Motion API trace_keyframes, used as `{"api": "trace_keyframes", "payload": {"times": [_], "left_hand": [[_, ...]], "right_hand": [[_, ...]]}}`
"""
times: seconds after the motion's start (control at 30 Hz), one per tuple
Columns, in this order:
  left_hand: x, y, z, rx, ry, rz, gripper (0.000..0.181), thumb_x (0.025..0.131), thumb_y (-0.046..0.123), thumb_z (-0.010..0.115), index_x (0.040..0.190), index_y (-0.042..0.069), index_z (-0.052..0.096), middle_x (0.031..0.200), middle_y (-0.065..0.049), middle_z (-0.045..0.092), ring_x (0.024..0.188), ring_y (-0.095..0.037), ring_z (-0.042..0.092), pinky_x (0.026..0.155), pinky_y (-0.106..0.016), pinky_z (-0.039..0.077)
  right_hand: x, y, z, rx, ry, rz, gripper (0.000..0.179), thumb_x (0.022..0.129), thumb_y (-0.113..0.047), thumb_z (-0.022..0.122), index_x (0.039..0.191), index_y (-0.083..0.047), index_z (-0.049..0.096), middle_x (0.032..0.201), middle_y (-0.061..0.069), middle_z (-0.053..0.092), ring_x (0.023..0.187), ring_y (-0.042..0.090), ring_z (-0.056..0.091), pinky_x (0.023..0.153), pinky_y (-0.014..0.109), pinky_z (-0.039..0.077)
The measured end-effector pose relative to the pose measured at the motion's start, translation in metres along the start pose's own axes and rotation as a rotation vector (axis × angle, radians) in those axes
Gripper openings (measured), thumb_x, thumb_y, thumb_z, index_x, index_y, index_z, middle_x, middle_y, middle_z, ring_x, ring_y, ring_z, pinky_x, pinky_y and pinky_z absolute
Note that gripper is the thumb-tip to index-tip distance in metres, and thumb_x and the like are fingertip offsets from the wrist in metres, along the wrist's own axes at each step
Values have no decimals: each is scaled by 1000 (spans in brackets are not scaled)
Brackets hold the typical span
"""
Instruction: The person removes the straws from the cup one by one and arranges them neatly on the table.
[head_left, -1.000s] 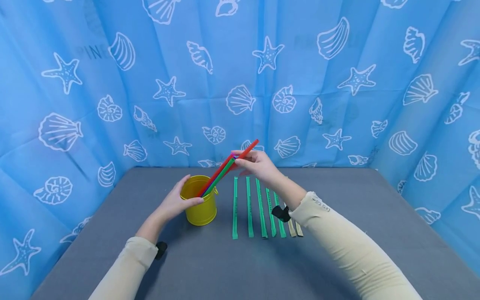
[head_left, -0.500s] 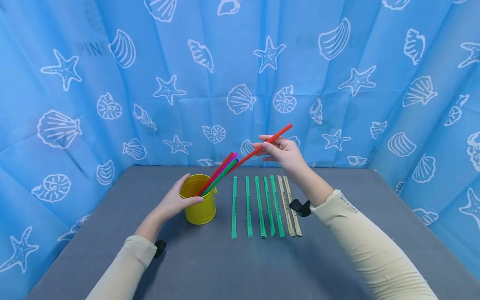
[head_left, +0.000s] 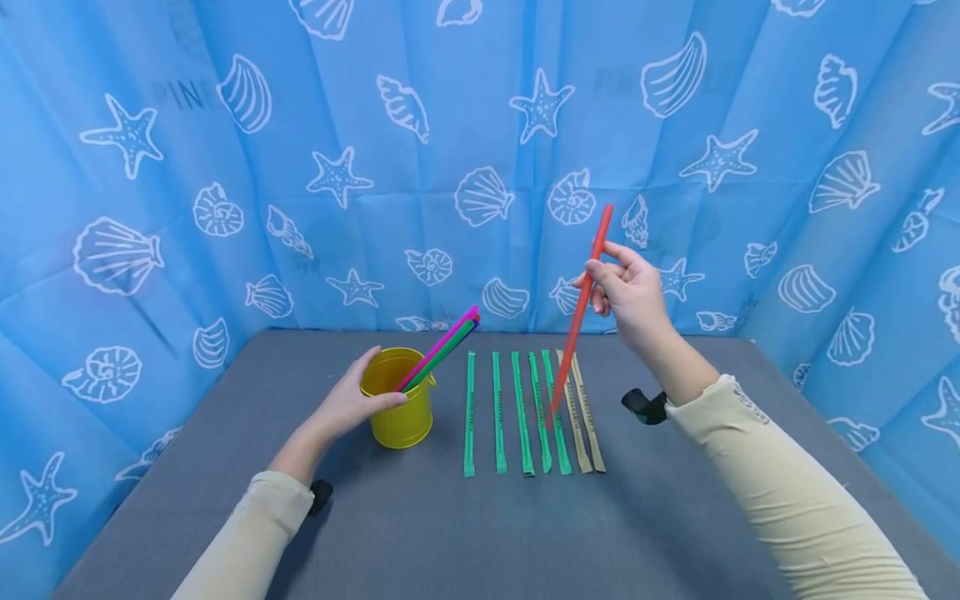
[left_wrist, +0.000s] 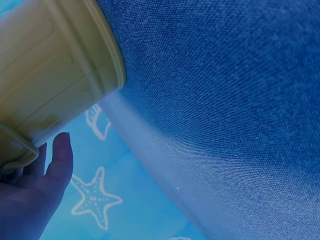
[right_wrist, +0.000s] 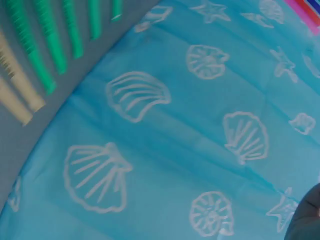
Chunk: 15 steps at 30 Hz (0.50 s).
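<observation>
My left hand (head_left: 351, 402) grips the yellow bucket (head_left: 402, 427) at its rim, with the thumb across the near side. The left wrist view shows the bucket's wall (left_wrist: 55, 65) tilted large in frame, with part of the hand (left_wrist: 37, 190) beside the wire handle. A magenta straw (head_left: 453, 335) and a green straw (head_left: 444, 356) lean out of the bucket to the right, bunched with a dark blue one. Raised to the right, my right hand (head_left: 632, 293) pinches a red straw (head_left: 579, 321) near its upper end. The straw slants down, its lower end overlapping the wrapped straws.
On the grey table (head_left: 420, 525), several green paper-wrapped straws (head_left: 498, 412) lie in a row beside two tan wrapped ones (head_left: 590, 421). Behind them hangs a blue curtain (head_left: 480, 108) with white shells and starfish, meeting the table's back edge.
My right hand has drawn the red straw out of the bucket, moving right and up, and the straw has swung steeper. My left hand has stayed on the bucket.
</observation>
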<state>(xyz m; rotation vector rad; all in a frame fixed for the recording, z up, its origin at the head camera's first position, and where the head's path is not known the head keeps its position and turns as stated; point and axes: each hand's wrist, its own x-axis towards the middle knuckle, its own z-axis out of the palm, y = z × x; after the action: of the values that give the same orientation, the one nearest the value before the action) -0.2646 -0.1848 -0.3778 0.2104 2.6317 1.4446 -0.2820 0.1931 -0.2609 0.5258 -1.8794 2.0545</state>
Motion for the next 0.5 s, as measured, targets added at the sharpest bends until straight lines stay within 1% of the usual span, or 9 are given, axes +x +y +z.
{"api": "trace_keyframes", "payload": {"times": [0.07,0.17,0.23,0.3,0.37,0.5], "left_hand": [[0,1,0,1,-1,3,103,83,47,74,156,13,10,158,-20,13,141,-42,18,107,-67,23],[0,2,0,4,-4,-1,103,83,47,73,156,13,10,158,-20,12,140,-42,18,107,-67,23],[0,2,0,9,-4,-2,103,84,48,73,156,13,9,158,-20,12,140,-42,18,106,-67,23],[0,2,0,9,-2,-5,103,83,48,74,156,13,10,159,-20,12,141,-42,18,107,-67,23],[0,2,0,9,0,-7,104,82,49,74,156,14,10,159,-19,12,141,-42,17,107,-67,23],[1,0,0,10,2,-5,105,81,51,74,156,14,10,159,-19,12,141,-42,18,107,-67,23]], "right_hand": [[-2,2,-7,-27,21,14,48,96,-12,61,138,1,41,70,0,68,41,8,48,43,16,40],[-7,8,-18,-76,40,26,32,95,-11,62,125,-7,49,68,3,66,40,9,46,40,17,40],[-10,14,-26,-158,36,31,20,96,-12,61,114,-11,54,68,3,66,42,9,47,41,18,41],[-13,19,-36,-252,17,41,12,97,-13,61,108,-11,58,70,2,66,44,9,48,42,19,43],[-16,23,-45,-348,-17,63,13,98,-14,59,109,-8,58,73,-1,66,47,9,48,44,21,44],[-22,30,-64,-477,-89,142,30,100,-17,56,124,1,54,79,-7,65,52,10,46,47,24,44]]}}
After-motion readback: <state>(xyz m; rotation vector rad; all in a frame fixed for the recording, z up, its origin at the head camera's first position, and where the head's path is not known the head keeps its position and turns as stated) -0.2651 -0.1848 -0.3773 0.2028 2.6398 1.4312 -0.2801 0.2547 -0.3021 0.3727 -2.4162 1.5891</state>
